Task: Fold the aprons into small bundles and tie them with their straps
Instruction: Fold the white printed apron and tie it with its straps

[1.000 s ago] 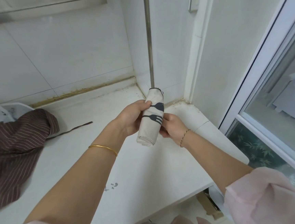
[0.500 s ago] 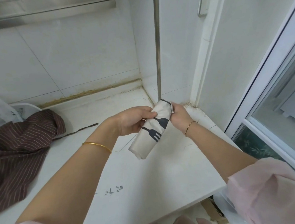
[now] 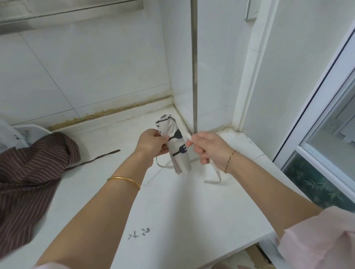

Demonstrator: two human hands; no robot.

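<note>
A cream apron with dark fork and spoon prints is rolled into a small bundle [image 3: 176, 147], held nearly upright above the white counter [image 3: 179, 215]. My left hand [image 3: 151, 142] grips the bundle's upper left side. My right hand [image 3: 209, 147] pinches one cream strap [image 3: 215, 174], which runs from the bundle through my fist and hangs down to the counter. Another strap loops below my left hand. A brown striped apron [image 3: 19, 182] lies unfolded at the left, its thin strap [image 3: 97, 157] trailing across the counter.
The counter ends in a tiled corner with a vertical metal pipe [image 3: 194, 57] just behind the bundle. A white container and a plastic bag [image 3: 2, 132] sit at the far left. A sliding glass door [image 3: 338, 120] stands to the right, past the counter's edge.
The bundle has turned from tilted to nearly upright. My right hand left the bundle's top and now pulls a strap out to the right. The straps hang loose.
</note>
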